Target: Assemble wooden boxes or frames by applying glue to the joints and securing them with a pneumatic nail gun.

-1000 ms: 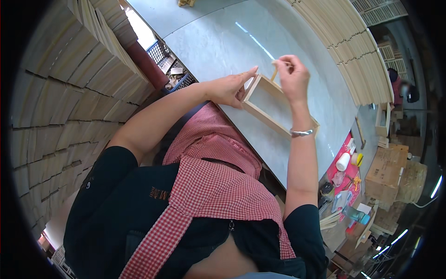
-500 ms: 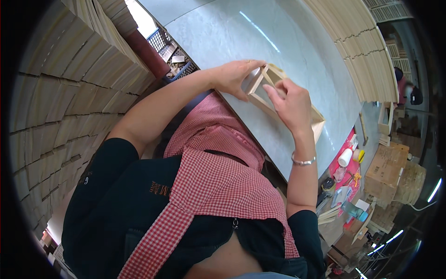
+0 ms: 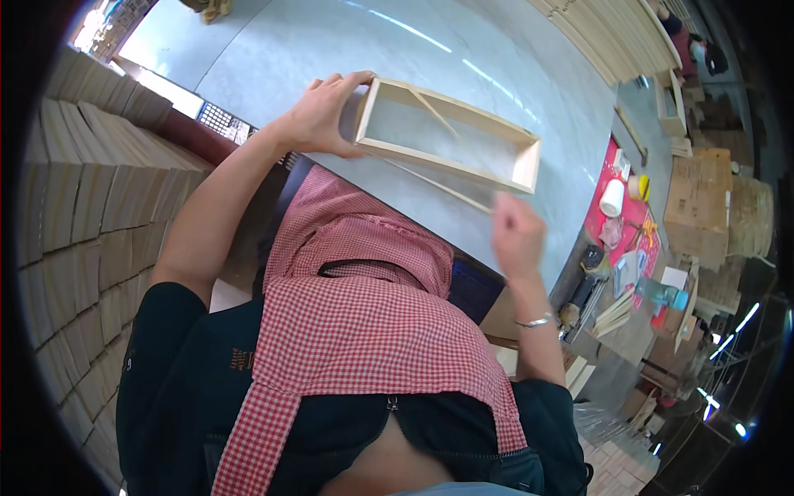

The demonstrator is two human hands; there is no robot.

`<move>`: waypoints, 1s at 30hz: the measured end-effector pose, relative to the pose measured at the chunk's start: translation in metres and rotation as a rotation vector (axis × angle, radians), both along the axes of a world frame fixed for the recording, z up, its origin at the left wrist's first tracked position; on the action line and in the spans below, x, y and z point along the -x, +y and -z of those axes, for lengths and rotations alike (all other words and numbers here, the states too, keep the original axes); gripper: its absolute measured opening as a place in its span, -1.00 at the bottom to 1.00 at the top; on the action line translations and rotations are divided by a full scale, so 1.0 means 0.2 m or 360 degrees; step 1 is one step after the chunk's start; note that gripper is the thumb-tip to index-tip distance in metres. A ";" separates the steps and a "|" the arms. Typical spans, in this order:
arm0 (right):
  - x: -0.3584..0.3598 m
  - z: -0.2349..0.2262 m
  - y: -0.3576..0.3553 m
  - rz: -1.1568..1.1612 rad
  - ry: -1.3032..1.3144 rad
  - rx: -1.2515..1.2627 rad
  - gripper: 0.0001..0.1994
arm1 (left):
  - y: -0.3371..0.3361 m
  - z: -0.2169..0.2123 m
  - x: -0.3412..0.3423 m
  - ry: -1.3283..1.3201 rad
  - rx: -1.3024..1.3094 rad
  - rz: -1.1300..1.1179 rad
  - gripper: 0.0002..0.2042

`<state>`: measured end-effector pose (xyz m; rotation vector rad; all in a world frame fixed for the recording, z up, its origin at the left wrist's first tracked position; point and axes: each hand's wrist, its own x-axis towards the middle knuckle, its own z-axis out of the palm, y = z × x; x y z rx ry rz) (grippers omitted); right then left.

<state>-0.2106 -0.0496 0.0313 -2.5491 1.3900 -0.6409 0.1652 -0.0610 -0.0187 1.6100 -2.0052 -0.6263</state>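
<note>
On the grey tabletop (image 3: 289, 50) a shallow rectangular frame (image 3: 447, 169) of pale wood stands on its edges, open in the middle. My left hand (image 3: 324, 116) grips its left end, thumb on the near side and fingers on the far side. My right hand (image 3: 519, 236), blurred by motion, is closed at the near right of the frame. A thin pale strip (image 3: 438, 185) runs straight from its fingers toward the frame's near left corner. Another thin piece (image 3: 433, 112) slants across the inside from the far side; whether both are one band, I cannot tell.
Wooden boards are stacked high at left (image 3: 107, 182) and far right (image 3: 612, 37). A blue basket (image 3: 219, 120) is by the table's left edge. On a red surface at right lie a white bottle (image 3: 612, 198), yellow tape (image 3: 638, 188) and tools. Cardboard boxes (image 3: 695, 190) stand beyond.
My right hand has pulled away from the frame's left end toward the near right, drawing out the thin strip. The frame and left hand have shifted left in view.
</note>
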 end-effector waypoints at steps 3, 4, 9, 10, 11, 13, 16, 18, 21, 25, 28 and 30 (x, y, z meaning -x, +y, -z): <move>0.33 -0.08 -0.11 0.0293 0.0124 0.0150 -0.67 | 0.00 0.00 0.00 0.0004 0.0010 0.0032 0.05; 0.38 -0.08 -0.16 0.0325 0.0119 0.0030 -0.60 | 0.01 0.00 -0.01 0.0005 0.0015 0.0035 0.05; 0.39 0.07 -0.53 0.0104 -0.0092 -0.0472 -0.40 | 0.00 -0.02 0.01 -0.0001 -0.0055 0.0052 0.06; 0.40 0.14 -0.58 -0.0047 -0.0149 -0.0618 -0.40 | 0.00 -0.02 0.00 -0.0004 -0.0083 0.0032 0.06; 0.38 0.17 -0.59 -0.0159 -0.0027 -0.0519 -0.41 | 0.02 -0.01 0.00 -0.0013 -0.0070 0.0025 0.05; 0.35 0.24 -0.57 -0.0325 0.0073 -0.0437 -0.42 | 0.03 0.00 0.01 -0.0046 -0.0081 -0.0032 0.05; 0.33 0.28 -0.43 -0.0067 -0.0353 -0.0202 -0.46 | 0.01 -0.03 0.06 -0.0130 -0.0075 -0.0037 -0.01; 0.32 0.26 -0.38 -0.0052 -0.0317 -0.0160 -0.46 | 0.00 -0.05 0.03 -0.0260 -0.0056 -0.0028 -0.06; 0.30 0.26 -0.38 -0.0073 -0.0320 -0.0164 -0.44 | 0.04 -0.09 0.00 0.0428 -0.0448 0.0000 -0.28; 0.30 0.28 -0.37 -0.0058 -0.0277 -0.0117 -0.43 | 0.06 -0.03 0.04 0.1344 -0.0760 -0.0477 -0.62; 0.29 0.28 -0.36 -0.0069 -0.0321 -0.0105 -0.44 | 0.06 -0.02 0.07 0.1216 -0.0707 -0.0514 -0.72; 0.28 0.30 -0.37 -0.0080 -0.0368 -0.0097 -0.45 | 0.06 -0.01 0.09 0.1084 -0.0658 -0.0553 -0.82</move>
